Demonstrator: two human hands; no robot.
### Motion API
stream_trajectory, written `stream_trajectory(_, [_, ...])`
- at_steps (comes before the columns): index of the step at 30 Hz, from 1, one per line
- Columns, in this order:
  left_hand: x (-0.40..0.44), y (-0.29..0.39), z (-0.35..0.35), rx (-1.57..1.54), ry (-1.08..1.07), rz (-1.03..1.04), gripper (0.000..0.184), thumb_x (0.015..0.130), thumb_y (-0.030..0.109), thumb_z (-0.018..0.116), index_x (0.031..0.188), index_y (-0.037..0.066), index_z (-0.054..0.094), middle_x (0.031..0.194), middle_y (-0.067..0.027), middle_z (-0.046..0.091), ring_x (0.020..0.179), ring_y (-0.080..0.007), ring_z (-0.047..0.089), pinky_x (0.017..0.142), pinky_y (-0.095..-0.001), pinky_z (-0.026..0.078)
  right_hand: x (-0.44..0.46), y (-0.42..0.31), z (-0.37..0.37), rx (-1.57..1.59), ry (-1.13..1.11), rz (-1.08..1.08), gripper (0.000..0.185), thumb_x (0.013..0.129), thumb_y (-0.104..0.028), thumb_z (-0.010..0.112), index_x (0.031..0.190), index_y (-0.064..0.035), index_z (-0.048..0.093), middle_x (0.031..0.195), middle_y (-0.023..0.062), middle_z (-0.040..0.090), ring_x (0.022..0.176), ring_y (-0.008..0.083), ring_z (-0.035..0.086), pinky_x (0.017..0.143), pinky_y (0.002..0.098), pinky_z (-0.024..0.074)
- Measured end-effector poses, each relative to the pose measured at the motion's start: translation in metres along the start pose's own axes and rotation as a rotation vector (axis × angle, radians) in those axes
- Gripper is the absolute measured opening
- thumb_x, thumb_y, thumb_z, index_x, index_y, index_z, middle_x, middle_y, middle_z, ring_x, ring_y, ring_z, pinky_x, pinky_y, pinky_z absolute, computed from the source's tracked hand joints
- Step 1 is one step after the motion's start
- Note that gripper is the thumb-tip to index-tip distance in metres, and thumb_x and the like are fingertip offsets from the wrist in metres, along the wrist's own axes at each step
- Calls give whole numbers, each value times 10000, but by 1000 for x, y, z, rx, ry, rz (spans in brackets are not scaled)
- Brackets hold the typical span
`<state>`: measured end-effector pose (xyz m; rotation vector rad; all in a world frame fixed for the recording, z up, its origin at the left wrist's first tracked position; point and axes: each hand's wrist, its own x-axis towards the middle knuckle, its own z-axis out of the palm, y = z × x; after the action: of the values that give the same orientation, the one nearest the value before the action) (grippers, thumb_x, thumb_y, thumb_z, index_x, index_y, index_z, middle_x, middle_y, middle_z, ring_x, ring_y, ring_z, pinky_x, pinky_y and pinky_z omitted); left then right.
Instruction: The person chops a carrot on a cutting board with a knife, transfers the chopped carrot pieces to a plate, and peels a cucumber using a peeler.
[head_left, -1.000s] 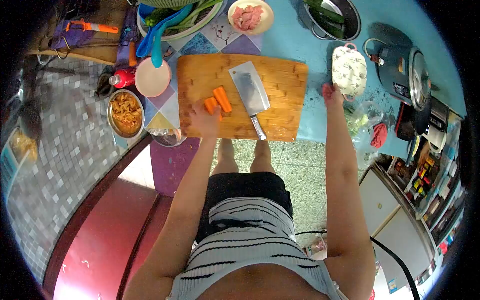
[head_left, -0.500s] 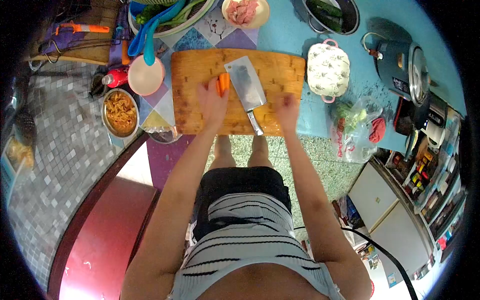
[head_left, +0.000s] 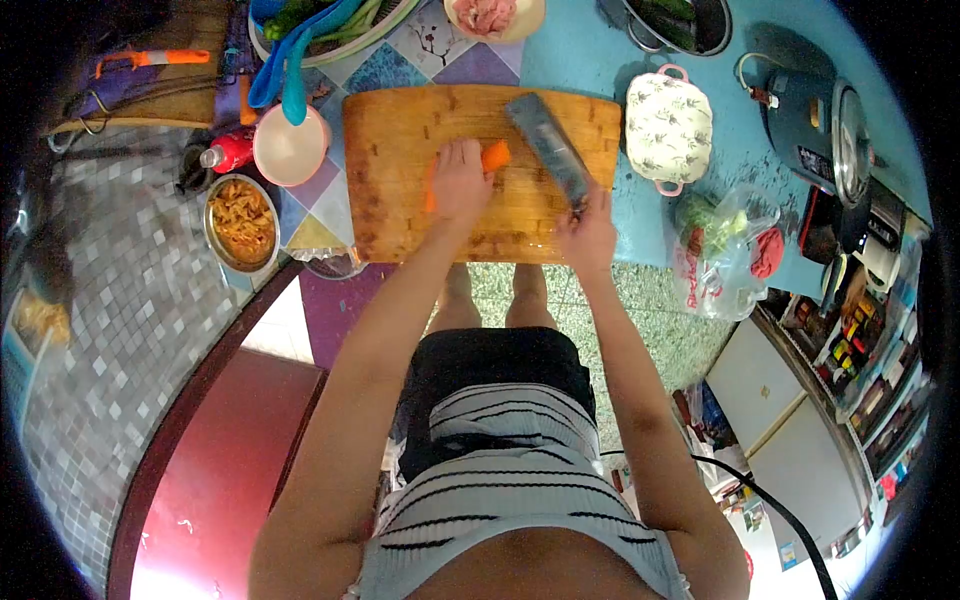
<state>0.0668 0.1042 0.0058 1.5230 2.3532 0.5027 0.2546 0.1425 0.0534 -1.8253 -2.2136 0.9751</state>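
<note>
"How are the fingers of the left hand (head_left: 463,182)?"

"Drawn together and bent, clamped over the carrot pieces (head_left: 496,155). Orange shows on both sides: one bit juts out to the right of the fingers, another shows along the hand's left edge. The palm hides the rest."

"And the right hand (head_left: 588,235)?"

"Its fingers are closed around the handle of the cleaver (head_left: 548,145). The blade slants away to the upper left, over the cutting board (head_left: 400,200), to the right of the carrot pieces and apart from them. I can't tell whether it touches the wood."

"What lies around the board?"

"To the right, a patterned dish (head_left: 669,132) with pink handles, then a plastic bag (head_left: 712,265) with greens. To the left, a pale bowl (head_left: 290,146), and nearer the person, a metal bowl of food (head_left: 241,226). Beyond the far edge, a bowl of raw meat (head_left: 520,22)."
</note>
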Motion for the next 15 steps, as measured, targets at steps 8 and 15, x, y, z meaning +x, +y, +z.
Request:
stream_trajectory(8, [-2, 23, 26, -94, 1, 51, 384, 660, 171, 691, 956, 56, 475, 938, -134, 508, 922, -324, 484, 780, -414, 419, 19, 16, -1, 69, 93, -56, 197, 802, -166, 538, 962, -60, 584, 698, 201, 582, 674, 381, 579, 607, 447, 470])
stream_trajectory(15, [-16, 17, 25, -155, 46, 148, 350, 713, 143, 645, 1027, 58, 517, 927, -132, 483, 894, -313, 473, 764, -394, 429, 23, 22, 19, -114, -93, -10, 209, 803, -173, 517, 964, -57, 584, 741, 222, 587, 674, 387, 582, 598, 478, 465])
